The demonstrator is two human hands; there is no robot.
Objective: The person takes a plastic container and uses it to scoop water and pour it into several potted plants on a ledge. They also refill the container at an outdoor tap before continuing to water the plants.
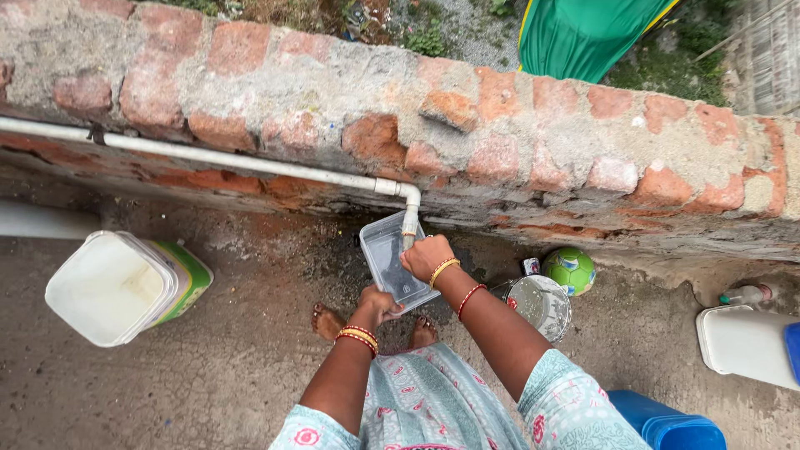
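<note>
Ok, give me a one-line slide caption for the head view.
Left hand holds a clear plastic container under the white pipe's tap while the right hand grips the tap, beside a brick wall.

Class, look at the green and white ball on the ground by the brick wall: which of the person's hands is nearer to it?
Right. The right hand is at the tap, left of the ball; the left hand holds the clear container's near edge, farther left.

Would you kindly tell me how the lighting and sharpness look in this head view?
Head view: soft, even daylight with no hard shadows; the brick wall bows from wide-angle distortion; the clear plastic container and both hands, left and right, are sharp, without motion blur.
</note>
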